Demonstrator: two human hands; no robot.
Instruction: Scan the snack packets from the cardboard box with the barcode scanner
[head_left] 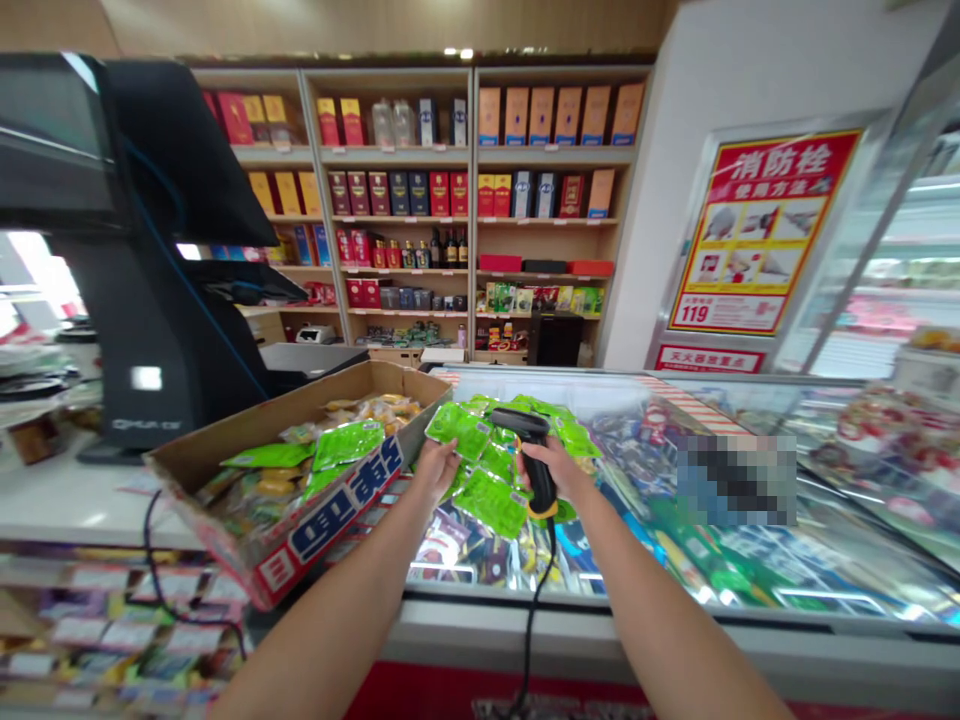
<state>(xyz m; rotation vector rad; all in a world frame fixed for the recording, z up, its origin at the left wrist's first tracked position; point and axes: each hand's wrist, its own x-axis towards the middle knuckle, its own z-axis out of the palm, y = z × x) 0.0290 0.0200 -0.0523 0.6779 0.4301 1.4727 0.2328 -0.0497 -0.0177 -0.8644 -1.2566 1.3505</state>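
In the head view my right hand (561, 465) is wrapped round the grip of a black barcode scanner (537, 470), whose head tilts to the left. My left hand (438, 464) pinches the lower edge of a shiny green snack packet (463, 430). Under and around both hands, several more green packets (491, 503) lie in a heap on the glass top of a chest freezer (480, 592). To the left stands an open cardboard box (247, 540) with green and yellowish packets inside. The scanner's cable (531, 620) hangs down over the freezer's front edge.
A black checkout terminal (165, 330) rises on the white counter (67, 505) at left. Shelves (397, 155) with boxes and bottles line the back wall. Goods show through the freezer glass at right. A red sign (765, 230) hangs on the right-hand pillar.
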